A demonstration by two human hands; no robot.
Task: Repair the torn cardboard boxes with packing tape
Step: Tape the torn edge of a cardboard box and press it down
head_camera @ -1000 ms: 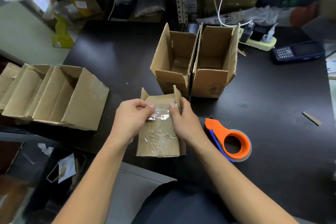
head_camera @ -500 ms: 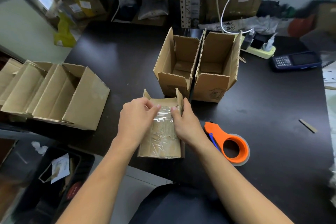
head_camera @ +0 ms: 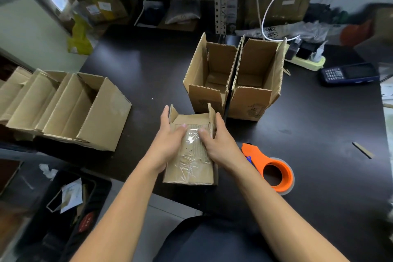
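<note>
I see both forearms reaching in from below to a small cardboard box (head_camera: 189,155) lying on its side near the front edge of the black table (head_camera: 319,134), its open flaps pointing away. My left hand (head_camera: 170,142) cups the box's left side, fingers along the edge and thumb flat on the clear packing tape (head_camera: 191,140) across the top face. My right hand (head_camera: 219,142) mirrors it, thumb on the tape. The orange tape dispenser (head_camera: 272,168) lies just right of that wrist. Two open cartons (head_camera: 234,78) stand upright just behind.
</note>
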